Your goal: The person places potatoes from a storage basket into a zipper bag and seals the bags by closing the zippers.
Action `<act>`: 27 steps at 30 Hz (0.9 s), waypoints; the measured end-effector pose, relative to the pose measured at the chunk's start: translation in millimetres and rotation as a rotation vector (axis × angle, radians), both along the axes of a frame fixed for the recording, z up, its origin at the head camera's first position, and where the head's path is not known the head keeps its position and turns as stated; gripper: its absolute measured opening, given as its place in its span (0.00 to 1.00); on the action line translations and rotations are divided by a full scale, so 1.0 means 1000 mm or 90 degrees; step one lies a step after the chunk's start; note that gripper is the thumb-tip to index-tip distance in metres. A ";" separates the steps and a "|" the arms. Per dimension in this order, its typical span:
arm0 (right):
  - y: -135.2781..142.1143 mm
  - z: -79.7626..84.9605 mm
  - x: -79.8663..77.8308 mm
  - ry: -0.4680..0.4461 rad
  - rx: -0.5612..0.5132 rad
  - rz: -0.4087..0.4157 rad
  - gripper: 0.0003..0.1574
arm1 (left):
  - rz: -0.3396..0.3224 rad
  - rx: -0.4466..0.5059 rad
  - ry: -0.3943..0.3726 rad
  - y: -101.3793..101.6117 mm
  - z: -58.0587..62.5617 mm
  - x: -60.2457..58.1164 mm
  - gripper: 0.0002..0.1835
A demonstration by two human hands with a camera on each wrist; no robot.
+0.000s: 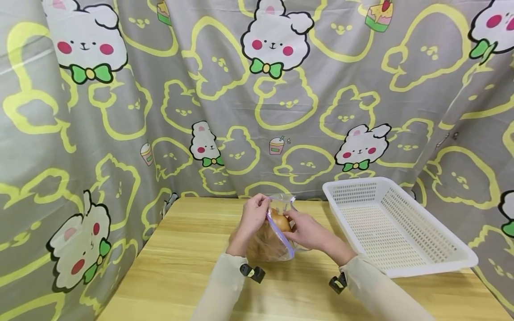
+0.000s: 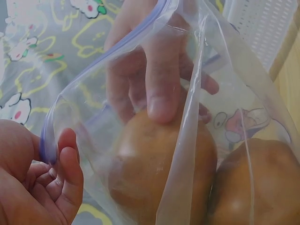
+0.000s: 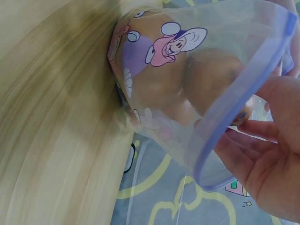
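Observation:
A clear zip bag (image 1: 265, 247) with a purple zip edge stands on the table, its mouth spread apart. My left hand (image 1: 252, 218) pinches the purple edge between thumb and fingers, as the left wrist view shows. Inside the mouth, my right hand (image 1: 308, 229) grips a round orange-brown fruit (image 2: 140, 164), with the thumb on its near side and the other fingers behind. Another brown fruit (image 2: 258, 187) lies beside it in the bag. Seen from the right wrist, more of the same fruit (image 3: 159, 89) fills the bottom of the bag behind a printed cartoon figure (image 3: 176, 44).
To the right stands a white plastic basket (image 1: 435, 269) with slotted walls and nothing in it. Wood-grain tabletop (image 1: 176, 258) extends left and in front of the bag. A grey curtain (image 1: 168, 120) with yellow and white cartoon figures hangs behind the table and along both sides.

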State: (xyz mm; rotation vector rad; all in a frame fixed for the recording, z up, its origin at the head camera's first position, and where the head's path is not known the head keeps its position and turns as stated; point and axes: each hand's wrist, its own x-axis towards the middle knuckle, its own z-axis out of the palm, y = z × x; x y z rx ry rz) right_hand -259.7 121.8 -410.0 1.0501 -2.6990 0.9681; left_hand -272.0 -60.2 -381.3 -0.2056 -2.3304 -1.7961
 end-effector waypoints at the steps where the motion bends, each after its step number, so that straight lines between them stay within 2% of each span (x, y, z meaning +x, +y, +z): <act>1: -0.001 0.000 0.000 0.002 -0.003 -0.007 0.31 | -0.002 0.003 0.001 0.000 0.000 0.000 0.10; 8: -0.002 0.002 0.001 0.049 0.009 -0.014 0.30 | -0.001 0.002 0.009 -0.001 0.000 0.000 0.10; 12: -0.002 0.001 0.001 0.091 0.004 -0.037 0.28 | -0.003 -0.002 0.009 -0.002 0.000 0.000 0.10; 18: -0.004 -0.002 -0.002 0.151 -0.014 -0.097 0.12 | -0.009 0.002 0.001 -0.002 0.000 0.001 0.10; 21: -0.004 -0.004 -0.003 0.174 -0.016 -0.117 0.10 | -0.009 0.005 0.001 -0.002 0.000 0.001 0.10; 24: -0.005 -0.004 -0.004 0.186 -0.013 -0.124 0.10 | -0.010 0.009 0.002 -0.002 0.000 0.001 0.10; 27: -0.004 -0.003 -0.003 0.174 -0.015 -0.120 0.10 | -0.009 0.011 0.002 -0.002 0.000 0.000 0.10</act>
